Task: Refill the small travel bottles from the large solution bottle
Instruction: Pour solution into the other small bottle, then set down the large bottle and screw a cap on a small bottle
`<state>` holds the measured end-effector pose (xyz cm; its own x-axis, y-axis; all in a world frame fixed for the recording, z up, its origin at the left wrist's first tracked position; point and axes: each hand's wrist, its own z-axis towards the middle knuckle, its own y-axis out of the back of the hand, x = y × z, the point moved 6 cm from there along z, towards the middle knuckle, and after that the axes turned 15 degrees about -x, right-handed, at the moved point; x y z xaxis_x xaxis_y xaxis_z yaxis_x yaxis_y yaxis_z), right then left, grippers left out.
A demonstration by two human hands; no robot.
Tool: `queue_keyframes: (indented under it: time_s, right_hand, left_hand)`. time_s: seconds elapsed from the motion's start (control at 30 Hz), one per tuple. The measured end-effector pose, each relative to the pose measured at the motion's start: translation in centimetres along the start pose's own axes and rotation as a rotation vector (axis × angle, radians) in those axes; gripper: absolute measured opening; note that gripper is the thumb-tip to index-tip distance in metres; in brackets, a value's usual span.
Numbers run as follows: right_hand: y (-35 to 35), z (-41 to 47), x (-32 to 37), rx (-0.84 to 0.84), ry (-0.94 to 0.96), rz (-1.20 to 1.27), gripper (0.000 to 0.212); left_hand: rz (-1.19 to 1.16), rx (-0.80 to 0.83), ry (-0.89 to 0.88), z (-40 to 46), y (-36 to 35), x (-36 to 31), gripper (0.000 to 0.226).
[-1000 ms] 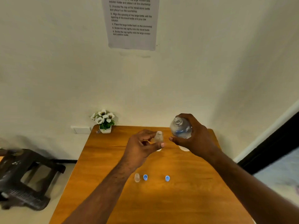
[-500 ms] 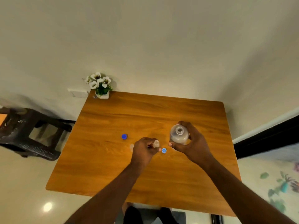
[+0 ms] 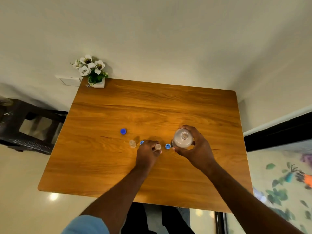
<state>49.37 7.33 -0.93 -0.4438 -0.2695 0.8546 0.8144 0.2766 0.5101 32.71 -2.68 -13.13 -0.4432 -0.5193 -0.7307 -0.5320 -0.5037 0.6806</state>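
Note:
My right hand grips the large clear solution bottle, upright with its neck uncapped, low over the wooden table. My left hand pinches a small clear travel bottle, open at the top, just left of the large one. A second small travel bottle stands uncapped on the table to the left. A small blue cap lies between my hands, another peeks out beside my left hand, and a larger blue cap lies farther left.
A white pot of white flowers sits on the table's back left corner against the wall. A dark stool stands on the floor to the left. The table's near edge is close to my body.
The camera has tilted down from the wall to the tabletop. Both hands have lowered with their bottles towards the table; the large bottle now stands upright rather than tilted.

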Motion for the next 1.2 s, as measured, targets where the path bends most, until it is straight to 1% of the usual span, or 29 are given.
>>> queue_keyframes:
  time_s: [0.07,0.2,0.47,0.53,0.6,0.7,0.87,0.97,1.1,1.2]
  right_hand:
    - [-0.3,-0.2,-0.5,0.007,0.002,-0.011,0.074]
    - [-0.6,-0.5,-1.0,0.012,0.005,-0.037,0.079]
    - [-1.3,-0.6,-0.8,0.03,0.014,-0.028,0.077]
    - [-1.5,-0.6,-0.5,0.036,0.023,-0.02,0.076]
    - [-1.6,-0.4,-0.1,0.042,0.028,-0.011,0.076]
    - [-1.8,0.3,0.8,0.049,0.04,0.002,0.076]
    - [-3.0,2.4,3.9,0.051,0.092,0.047,0.074]
    - [-5.0,4.2,6.2,0.053,0.154,0.054,0.076]
    - [-9.5,6.5,8.8,0.096,0.193,0.077,0.076]
    - [-13.9,7.8,10.7,0.138,0.196,0.092,0.076]
  left_hand:
    - [0.018,-0.021,-0.023,-0.1,-0.1,0.1,0.027]
    - [0.037,-0.053,-0.04,-0.2,0.1,-0.3,0.029]
    - [0.031,0.012,0.006,0.2,-0.3,0.0,0.036]
    - [0.043,0.028,-0.017,0.3,-0.1,-0.3,0.041]
    - [0.039,0.029,-0.037,0.4,0.2,-0.8,0.051]
    - [0.027,0.01,-0.067,0.7,1.2,-1.6,0.062]
    - [-0.036,-0.014,-0.08,1.6,4.6,-2.4,0.071]
    - [-0.052,-0.056,-0.11,2.0,7.7,-2.4,0.077]
    - [-0.059,-0.132,-0.146,3.4,12.7,-1.2,0.08]
    - [-0.053,-0.148,-0.086,4.7,15.5,1.7,0.084]
